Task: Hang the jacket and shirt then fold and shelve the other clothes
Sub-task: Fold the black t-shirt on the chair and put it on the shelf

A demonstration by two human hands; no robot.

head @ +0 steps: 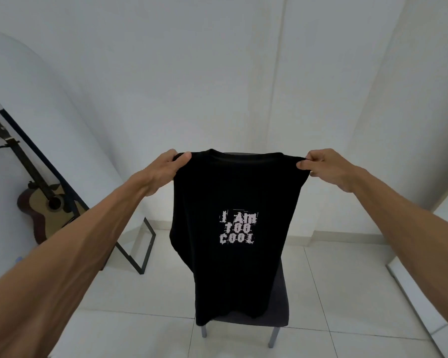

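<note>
White room, chair (277, 306) at 6 o'clock. Your left hand (166, 171) and right hand (326, 169) pinch the black T-shirt (238, 189) by its shoulders. It is not yet folded or shelved.

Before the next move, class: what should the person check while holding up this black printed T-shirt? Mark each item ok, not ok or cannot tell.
1. Left hand grip on one shoulder of the black T-shirt with pale lettering: pinched, ok.
2. Right hand grip on the other shoulder: pinched, ok.
3. T-shirt spread between both hands, lettering readable: ok.
4. Hem clear of the dark grey padded chair behind it: cannot tell.
5. Shelf in view: not ok.
</note>
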